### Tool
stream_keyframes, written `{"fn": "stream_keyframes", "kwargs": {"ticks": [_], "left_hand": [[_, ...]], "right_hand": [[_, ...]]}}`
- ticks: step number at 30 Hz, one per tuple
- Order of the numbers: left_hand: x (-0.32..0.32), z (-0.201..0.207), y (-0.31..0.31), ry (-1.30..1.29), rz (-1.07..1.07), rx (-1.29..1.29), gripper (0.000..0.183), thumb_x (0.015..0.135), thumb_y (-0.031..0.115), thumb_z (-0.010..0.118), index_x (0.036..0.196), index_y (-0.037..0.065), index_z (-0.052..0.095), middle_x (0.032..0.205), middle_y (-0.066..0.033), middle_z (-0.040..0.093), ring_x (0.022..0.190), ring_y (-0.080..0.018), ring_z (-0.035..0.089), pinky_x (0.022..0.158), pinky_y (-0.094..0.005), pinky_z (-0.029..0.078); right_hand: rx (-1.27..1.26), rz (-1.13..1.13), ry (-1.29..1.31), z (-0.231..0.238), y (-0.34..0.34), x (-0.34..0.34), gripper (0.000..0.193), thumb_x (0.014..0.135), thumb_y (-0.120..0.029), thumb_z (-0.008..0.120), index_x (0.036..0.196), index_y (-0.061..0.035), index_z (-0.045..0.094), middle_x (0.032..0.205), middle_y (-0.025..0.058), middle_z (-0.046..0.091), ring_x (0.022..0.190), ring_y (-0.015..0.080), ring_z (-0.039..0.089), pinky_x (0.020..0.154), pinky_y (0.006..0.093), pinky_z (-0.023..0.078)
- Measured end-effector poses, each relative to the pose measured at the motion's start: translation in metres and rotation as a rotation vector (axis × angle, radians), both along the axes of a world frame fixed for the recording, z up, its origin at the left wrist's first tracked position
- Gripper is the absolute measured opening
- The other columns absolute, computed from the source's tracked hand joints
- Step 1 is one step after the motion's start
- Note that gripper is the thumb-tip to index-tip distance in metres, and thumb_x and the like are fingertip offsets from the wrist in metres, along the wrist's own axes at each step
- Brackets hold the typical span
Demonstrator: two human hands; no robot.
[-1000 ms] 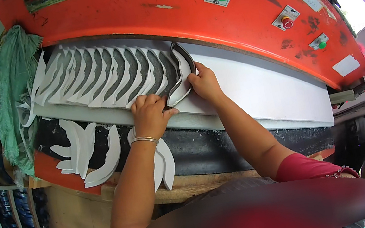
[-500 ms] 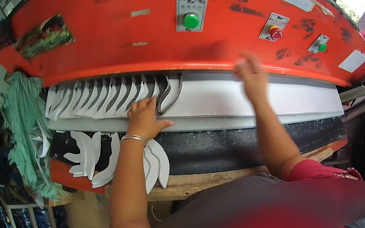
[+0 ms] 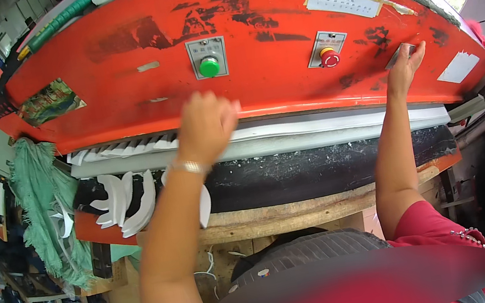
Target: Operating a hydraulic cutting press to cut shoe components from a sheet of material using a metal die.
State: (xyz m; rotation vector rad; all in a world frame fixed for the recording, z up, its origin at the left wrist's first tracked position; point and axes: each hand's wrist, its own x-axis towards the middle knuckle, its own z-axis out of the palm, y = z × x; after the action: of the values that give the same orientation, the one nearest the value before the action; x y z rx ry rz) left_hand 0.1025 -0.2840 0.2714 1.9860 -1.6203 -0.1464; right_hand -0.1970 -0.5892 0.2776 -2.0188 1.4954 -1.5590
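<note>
A big red metal machine front [image 3: 271,91] stretches before you. Below it runs a long black ledge [image 3: 298,174], dusty with white bits. Between them lies a long flat white sheet [image 3: 315,124], with wavy cut edges at its left end. Some flat curved white pieces [image 3: 144,208] lie on the ledge's left end. Your left hand [image 3: 206,128] is blurry, in front of the machine's lower edge; its fingers look curled, but I cannot tell if it holds anything. Your right hand [image 3: 407,67] is near the machine's right edge, fingers straight and not wrapped around anything. It covers part of a small grey plate [image 3: 394,59]. Just above your left hand is a round green button [image 3: 209,67]. A round red and yellow knob [image 3: 330,58] sits between your hands.
</note>
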Motion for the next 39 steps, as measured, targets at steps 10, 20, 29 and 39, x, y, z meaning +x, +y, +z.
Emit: {"fn": "stream_keyframes", "kwargs": {"ticks": [10, 20, 29, 39], "left_hand": [[-0.140, -0.041, 0.166, 0.383, 0.107, 0.350, 0.022, 0.086, 0.030, 0.062, 0.077, 0.011, 0.068, 0.082, -0.0062, 0.063, 0.084, -0.0275, 0.058, 0.075, -0.0422, 0.045], [-0.157, -0.052, 0.176, 0.222, 0.277, 0.289, 0.018, 0.077, 0.021, 0.060, 0.068, 0.007, 0.065, 0.074, -0.0083, 0.062, 0.078, -0.0292, 0.058, 0.074, -0.0442, 0.044], [-0.154, -0.039, 0.231, 0.544, 0.093, 0.501, 0.024, 0.079, 0.023, 0.059, 0.070, 0.005, 0.071, 0.078, -0.0140, 0.068, 0.075, -0.0333, 0.063, 0.072, -0.0430, 0.051], [-0.118, -0.001, 0.259, 0.511, 0.287, -0.222, 0.116, 0.066, 0.010, 0.081, 0.151, 0.002, 0.002, 0.154, -0.0220, 0.020, 0.137, -0.0331, 0.032, 0.105, -0.0424, 0.031]], "right_hand": [[-0.089, 0.421, -0.095, 0.005, 0.106, 0.082, 0.039, 0.094, -0.019, 0.058, 0.130, -0.0035, 0.052, 0.128, 0.0079, 0.053, 0.113, 0.0197, 0.050, 0.094, 0.0321, 0.042], [0.281, 1.307, 0.428, -0.040, 0.236, 0.186, 0.033, 0.081, -0.018, 0.068, 0.111, -0.0053, 0.064, 0.105, 0.0127, 0.067, 0.103, 0.0319, 0.060, 0.093, 0.0415, 0.044], [-0.162, 1.377, 1.031, -0.128, 0.242, 0.210, 0.053, 0.082, -0.005, 0.052, 0.135, -0.0036, 0.048, 0.138, 0.0148, 0.049, 0.129, 0.0283, 0.045, 0.109, 0.0444, 0.032], [0.433, 2.134, 0.424, -0.002, 0.299, 0.145, 0.055, 0.084, -0.032, 0.070, 0.124, 0.0026, 0.057, 0.100, 0.0196, 0.064, 0.095, 0.0351, 0.058, 0.083, 0.0441, 0.044]]}}
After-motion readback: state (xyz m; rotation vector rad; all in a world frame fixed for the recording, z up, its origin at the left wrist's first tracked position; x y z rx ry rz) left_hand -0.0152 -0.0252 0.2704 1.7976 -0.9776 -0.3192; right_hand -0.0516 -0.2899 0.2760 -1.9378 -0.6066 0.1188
